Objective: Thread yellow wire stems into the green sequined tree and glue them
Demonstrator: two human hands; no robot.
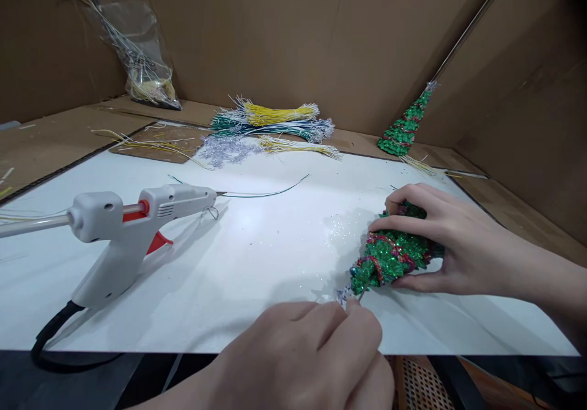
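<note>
A small green tinsel tree (389, 257) with red garland lies on its side over the white board (284, 245), its tip pointing toward the lower left. Around its wider end wrap the fingers and thumb of my right hand (444, 238). At the front edge, my left hand (316, 349) is closed with its fingertips at the tree's tip, beside a silvery tinsel piece (343, 294). What those fingertips pinch is hidden behind the hand. Fine glitter is scattered on the board near the tree.
A white glue gun (132, 226) stands at the left, its black cord hanging over the front edge. Bundles of yellow and green wires (279, 116) and clear tinsel bits (227, 151) lie at the back. Another green tree (403, 125) leans back right; a plastic bag (142, 55) stands back left.
</note>
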